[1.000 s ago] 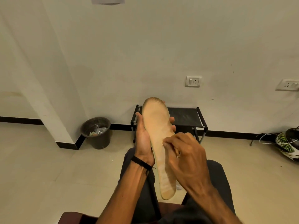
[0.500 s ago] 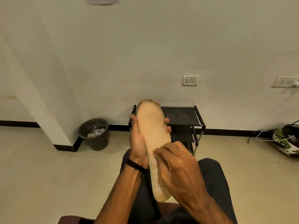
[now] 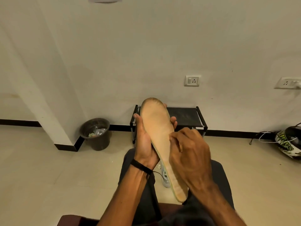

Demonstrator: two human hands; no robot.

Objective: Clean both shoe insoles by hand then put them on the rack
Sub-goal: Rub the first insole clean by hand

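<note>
Insole (image 3: 157, 128), no legible writing, gripped by left hand (image 3: 145, 141), right hand (image 3: 190, 154) rubbing.

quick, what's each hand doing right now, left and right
Left hand: holds the insole, fingers curled round its edges.
Right hand: fingers curled, fingertips touching the insole's surface; not gripping it.

A plain room in a home: pale tiled floor (image 3: 40, 168), a black metal shoe rack (image 3: 185, 117) at 12 o'clock against the white wall, a dark plastic waste bin (image 3: 96, 136) at 10 o'clock, white wall sockets (image 3: 192, 80) at 1 o'clock.
</note>
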